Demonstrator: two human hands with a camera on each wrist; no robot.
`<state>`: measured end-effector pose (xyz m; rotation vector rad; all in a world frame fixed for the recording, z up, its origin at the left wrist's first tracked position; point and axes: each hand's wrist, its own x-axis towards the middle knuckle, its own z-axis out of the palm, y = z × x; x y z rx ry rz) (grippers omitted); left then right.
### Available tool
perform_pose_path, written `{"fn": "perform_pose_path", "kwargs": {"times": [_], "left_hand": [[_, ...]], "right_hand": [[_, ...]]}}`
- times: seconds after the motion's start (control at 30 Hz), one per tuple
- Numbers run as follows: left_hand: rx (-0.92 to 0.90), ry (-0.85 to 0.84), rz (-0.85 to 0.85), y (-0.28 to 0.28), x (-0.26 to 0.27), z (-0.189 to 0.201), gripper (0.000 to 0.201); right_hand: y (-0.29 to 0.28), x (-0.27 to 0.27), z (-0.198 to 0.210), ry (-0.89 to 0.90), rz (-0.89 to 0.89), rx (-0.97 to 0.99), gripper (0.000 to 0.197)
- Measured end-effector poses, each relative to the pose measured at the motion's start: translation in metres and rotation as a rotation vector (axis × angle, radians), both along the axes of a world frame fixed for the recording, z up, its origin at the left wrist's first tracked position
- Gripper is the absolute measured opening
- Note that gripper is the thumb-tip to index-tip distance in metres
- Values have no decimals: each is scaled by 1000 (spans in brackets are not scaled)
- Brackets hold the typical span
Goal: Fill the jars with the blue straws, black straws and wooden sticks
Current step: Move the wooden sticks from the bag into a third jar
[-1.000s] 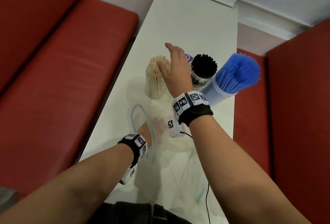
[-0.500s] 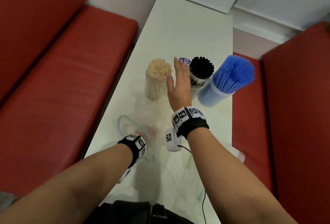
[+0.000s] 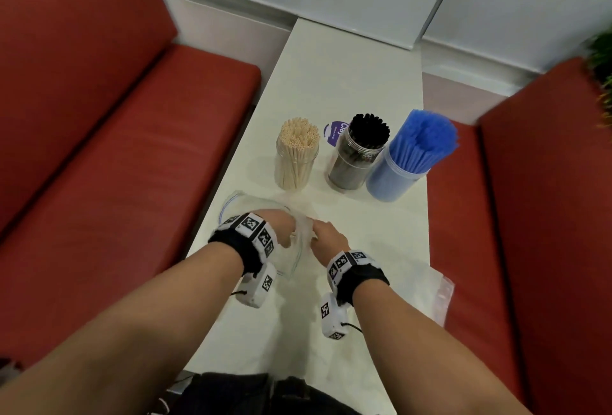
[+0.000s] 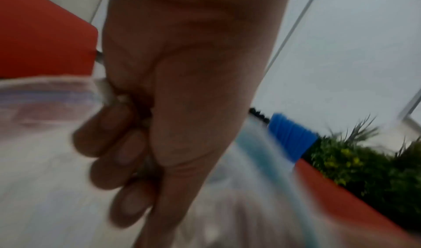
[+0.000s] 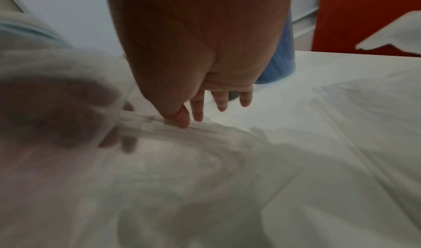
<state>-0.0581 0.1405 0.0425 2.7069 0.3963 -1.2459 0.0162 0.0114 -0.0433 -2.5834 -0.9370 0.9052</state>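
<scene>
Three jars stand in a row across the white table (image 3: 347, 77): wooden sticks (image 3: 298, 153) on the left, black straws (image 3: 361, 150) in the middle, blue straws (image 3: 410, 156) on the right. All three look packed full. In front of them lies a clear zip bag (image 3: 246, 204). My left hand (image 3: 285, 232) grips its edge with curled fingers (image 4: 114, 143). My right hand (image 3: 323, 232) pinches a fold of the same bag (image 5: 205, 152) between thumb and forefinger (image 5: 183, 119), its other fingers spread. Whether anything is in the bag cannot be made out.
A second clear bag (image 3: 433, 289) lies at the table's right edge near me. A purple label (image 3: 335, 131) lies behind the jars. Red benches (image 3: 116, 166) run along both sides of the narrow table, and a green plant (image 4: 364, 161) stands to the right.
My right hand has drawn back from between the jars and now pinches the bag beside my left hand. The left hand has come up on the bag's edge. The view has tilted up.
</scene>
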Motion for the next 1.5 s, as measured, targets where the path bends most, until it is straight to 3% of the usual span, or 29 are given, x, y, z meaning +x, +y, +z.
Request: {"fn": "perform_pose_path", "kwargs": {"times": [0.1, 0.23, 0.3, 0.37, 0.4, 0.47, 0.53, 0.57, 0.6, 0.63, 0.7, 0.77, 0.83, 0.93, 1.0, 1.07, 1.1, 1.17, 1.23, 1.27, 1.37, 1.5], "left_hand": [[19, 48, 29, 6, 6, 30, 50], [139, -54, 56, 19, -3, 71, 39], [161, -73, 108, 19, -5, 93, 24], [221, -115, 126, 16, -7, 111, 10], [256, -146, 125, 14, -9, 119, 19], [315, -206, 100, 8, -9, 130, 31], [347, -241, 74, -1, -7, 140, 30], [348, -264, 65, -5, -5, 145, 31], [364, -288, 38, -9, -3, 150, 32], [393, -323, 4, -13, -3, 155, 31], [454, -408, -56, -20, 0, 166, 22], [456, -528, -54, -21, 5, 179, 33], [397, -710, -36, -17, 10, 192, 55], [354, -997, -66, -11, 16, 201, 58], [340, -1021, -122, -16, 15, 197, 60], [175, -1085, -147, -19, 14, 192, 62], [-25, -1186, -110, -17, 13, 192, 59], [-469, -1506, 141, -9, 15, 189, 42], [-697, -1703, 550, 5, 21, 176, 38], [-778, -1650, 757, 10, 24, 166, 39], [-1077, -1147, 1191, 16, 23, 126, 40], [-1548, -577, 1333, 3, 16, 81, 43]], "right_hand": [[-9, -8, -5, -7, -17, -133, 38], [-20, -8, -1, 94, -58, -133, 50], [-19, -6, 8, 136, -234, 32, 62], [-15, -3, 25, 59, -376, 300, 66], [-11, -2, 34, 48, -377, 426, 63], [1, 0, 58, 158, -172, 543, 70], [15, -2, 81, 281, 59, 467, 80], [22, -3, 89, 302, 119, 462, 71], [28, -6, 95, 293, 112, 462, 47], [32, -10, 102, 280, 93, 490, 25], [34, -12, 105, 241, 24, 532, 38], [30, -12, 108, 304, -57, 638, 18], [26, -11, 111, 358, -89, 715, 25], [26, -11, 120, 373, -114, 763, 38], [31, -7, 125, 362, -138, 761, 41], [32, -3, 132, 329, -163, 739, 43], [31, 1, 133, 319, -178, 733, 43], [26, 8, 140, 305, -209, 749, 40], [23, 14, 153, 370, -253, 847, 41], [24, 17, 160, 423, -276, 915, 42], [29, 26, 181, 541, -278, 1081, 42], [33, 29, 194, 550, -275, 1083, 48]]}}
